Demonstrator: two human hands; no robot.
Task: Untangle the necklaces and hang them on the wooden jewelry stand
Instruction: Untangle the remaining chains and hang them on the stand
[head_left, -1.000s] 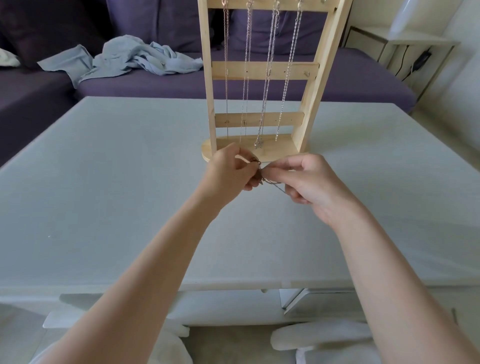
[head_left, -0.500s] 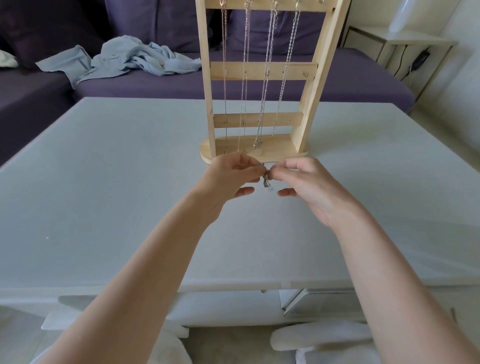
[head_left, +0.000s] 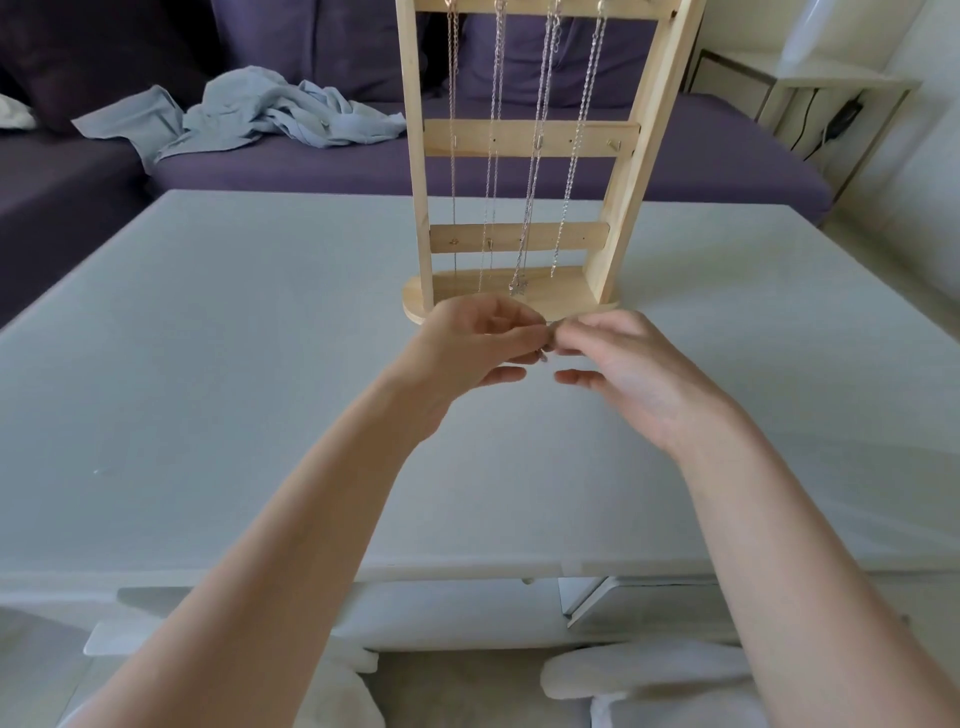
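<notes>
A small metal necklace piece, barely visible, is pinched between the fingertips of the left hand and right hand, which meet above the table. Just beyond the pinch stands the wooden jewelry stand, four chains hanging from its top bar. Farther behind, a purple sofa holds a crumpled blue cloth.

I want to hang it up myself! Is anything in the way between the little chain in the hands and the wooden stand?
Nothing visible blocks it. The left hand and right hand pinch the small silver chain just in front of the pale wooden jewelry stand. Four silver necklaces already hang there.
</notes>
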